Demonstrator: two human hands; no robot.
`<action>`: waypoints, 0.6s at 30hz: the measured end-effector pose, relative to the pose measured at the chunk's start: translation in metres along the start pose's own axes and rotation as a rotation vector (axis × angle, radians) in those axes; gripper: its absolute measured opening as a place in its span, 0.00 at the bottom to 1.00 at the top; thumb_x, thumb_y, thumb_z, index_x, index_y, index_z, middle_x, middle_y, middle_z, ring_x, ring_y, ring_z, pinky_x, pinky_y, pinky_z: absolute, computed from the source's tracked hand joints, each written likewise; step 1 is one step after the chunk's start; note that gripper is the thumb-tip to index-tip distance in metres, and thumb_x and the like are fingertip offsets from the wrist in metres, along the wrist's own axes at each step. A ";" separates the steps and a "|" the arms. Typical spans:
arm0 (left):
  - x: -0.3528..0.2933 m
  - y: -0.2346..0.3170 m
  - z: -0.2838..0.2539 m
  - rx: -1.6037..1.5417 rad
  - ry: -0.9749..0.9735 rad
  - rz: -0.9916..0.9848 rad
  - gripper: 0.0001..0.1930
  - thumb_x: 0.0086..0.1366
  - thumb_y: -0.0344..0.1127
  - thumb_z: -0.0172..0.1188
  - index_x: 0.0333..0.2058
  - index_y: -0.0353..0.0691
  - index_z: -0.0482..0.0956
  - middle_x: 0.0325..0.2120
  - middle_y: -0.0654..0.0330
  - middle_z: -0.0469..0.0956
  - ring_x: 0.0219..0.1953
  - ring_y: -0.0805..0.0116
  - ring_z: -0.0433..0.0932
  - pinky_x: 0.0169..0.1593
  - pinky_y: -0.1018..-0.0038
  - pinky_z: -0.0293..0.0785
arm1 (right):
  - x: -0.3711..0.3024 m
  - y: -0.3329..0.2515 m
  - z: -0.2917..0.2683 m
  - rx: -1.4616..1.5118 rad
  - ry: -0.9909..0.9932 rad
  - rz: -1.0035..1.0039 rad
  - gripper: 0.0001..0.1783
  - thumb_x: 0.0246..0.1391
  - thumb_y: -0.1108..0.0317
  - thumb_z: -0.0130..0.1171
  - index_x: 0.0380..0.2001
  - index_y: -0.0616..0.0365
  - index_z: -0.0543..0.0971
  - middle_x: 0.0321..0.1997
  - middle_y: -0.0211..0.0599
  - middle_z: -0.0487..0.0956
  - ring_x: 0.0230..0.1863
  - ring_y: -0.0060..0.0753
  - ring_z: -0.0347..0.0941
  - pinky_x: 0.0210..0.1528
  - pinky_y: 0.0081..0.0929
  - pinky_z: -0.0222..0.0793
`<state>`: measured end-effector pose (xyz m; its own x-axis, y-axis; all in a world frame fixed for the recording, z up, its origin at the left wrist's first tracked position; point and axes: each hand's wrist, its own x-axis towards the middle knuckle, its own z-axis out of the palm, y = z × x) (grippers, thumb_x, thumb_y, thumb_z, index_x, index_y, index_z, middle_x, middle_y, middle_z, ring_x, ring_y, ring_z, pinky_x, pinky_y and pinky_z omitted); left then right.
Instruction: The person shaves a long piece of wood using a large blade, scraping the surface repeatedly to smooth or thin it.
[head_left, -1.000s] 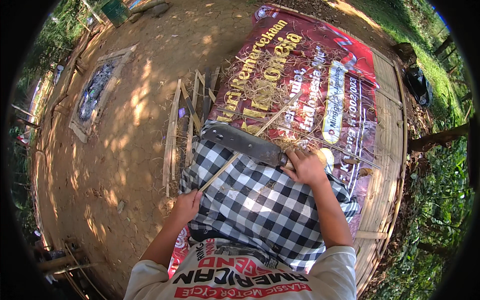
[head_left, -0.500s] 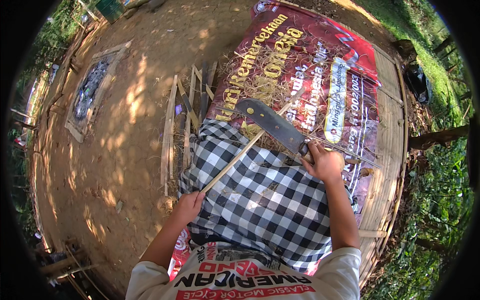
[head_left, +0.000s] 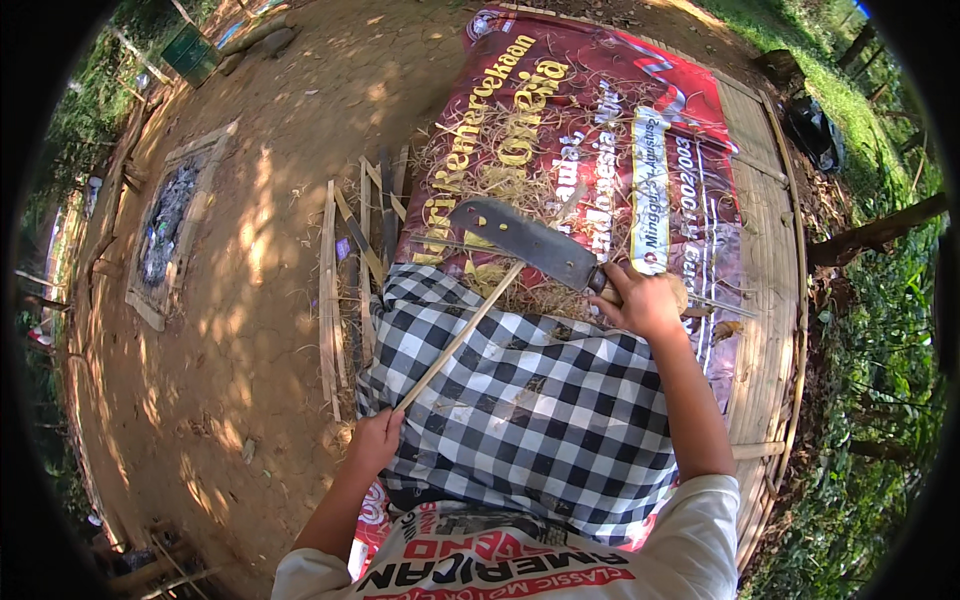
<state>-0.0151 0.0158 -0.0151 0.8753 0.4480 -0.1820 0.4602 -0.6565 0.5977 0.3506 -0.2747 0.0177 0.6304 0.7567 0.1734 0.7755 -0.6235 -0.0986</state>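
My left hand grips a bamboo strip; my right hand clamps a cleaver, blade meeting strip above checked cloth.

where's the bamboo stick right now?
Head view, centre: the bamboo stick runs diagonally from the left hand up over the checkered cloth to the machete blade, held by the right hand.
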 end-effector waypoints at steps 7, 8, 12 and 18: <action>0.004 0.006 -0.005 -0.034 -0.050 -0.040 0.19 0.69 0.43 0.51 0.25 0.32 0.73 0.17 0.40 0.72 0.23 0.38 0.73 0.25 0.55 0.67 | -0.007 -0.011 0.000 0.058 0.019 0.073 0.30 0.49 0.44 0.62 0.48 0.55 0.75 0.27 0.42 0.79 0.23 0.47 0.77 0.25 0.38 0.74; 0.002 0.006 -0.005 -0.042 -0.047 -0.050 0.19 0.69 0.43 0.51 0.25 0.32 0.73 0.17 0.41 0.72 0.22 0.38 0.73 0.25 0.56 0.67 | -0.006 -0.021 0.000 0.079 0.011 0.020 0.30 0.50 0.44 0.61 0.49 0.55 0.75 0.27 0.42 0.79 0.23 0.46 0.77 0.25 0.38 0.74; 0.000 0.009 -0.007 -0.041 -0.054 -0.054 0.18 0.69 0.42 0.50 0.26 0.32 0.73 0.17 0.41 0.71 0.22 0.39 0.73 0.26 0.56 0.67 | -0.010 -0.053 -0.003 0.085 -0.049 -0.236 0.30 0.53 0.43 0.57 0.50 0.55 0.75 0.26 0.41 0.76 0.23 0.43 0.77 0.24 0.36 0.73; 0.002 0.015 -0.011 0.017 -0.065 -0.027 0.18 0.70 0.42 0.49 0.28 0.32 0.73 0.18 0.40 0.72 0.25 0.37 0.74 0.27 0.55 0.67 | -0.008 -0.001 0.000 -0.027 0.060 -0.121 0.30 0.50 0.43 0.61 0.48 0.55 0.76 0.27 0.39 0.76 0.24 0.41 0.77 0.26 0.35 0.72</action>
<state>-0.0083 0.0135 0.0025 0.8698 0.4262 -0.2485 0.4862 -0.6548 0.5787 0.3449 -0.2799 0.0159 0.5286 0.8139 0.2411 0.8440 -0.5343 -0.0468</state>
